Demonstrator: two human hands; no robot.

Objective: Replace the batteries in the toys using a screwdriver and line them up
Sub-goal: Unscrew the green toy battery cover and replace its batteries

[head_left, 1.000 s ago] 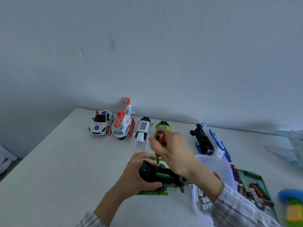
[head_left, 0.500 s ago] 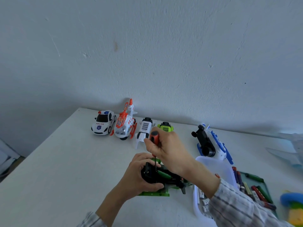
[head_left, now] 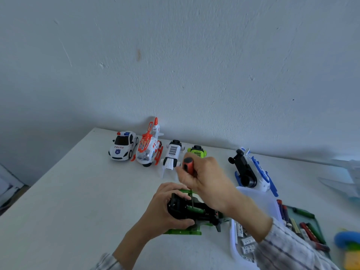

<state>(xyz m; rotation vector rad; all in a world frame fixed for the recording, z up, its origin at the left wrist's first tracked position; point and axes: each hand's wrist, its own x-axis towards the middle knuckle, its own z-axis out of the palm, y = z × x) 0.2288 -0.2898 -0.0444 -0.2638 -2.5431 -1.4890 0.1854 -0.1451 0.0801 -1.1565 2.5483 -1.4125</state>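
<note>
**Driver upright over upturned toy, tip down in battery bay**

I see my left hand (head_left: 167, 209) gripping the green-and-black toy (head_left: 187, 211) belly-up on the table (head_left: 68, 201), near edge, just left of the white tub (head_left: 259, 199). My right hand (head_left: 206, 178) wraps the screwdriver (head_left: 188, 165) handle; the shaft runs nearly straight down from that fist into the open underside, where a green battery (head_left: 194, 208) lies lengthwise. Toy's long axis runs left-right, crosswise to the shaft. Whether the tip actually touches, I can't tell. Four toys stand in a row at the wall.
</note>
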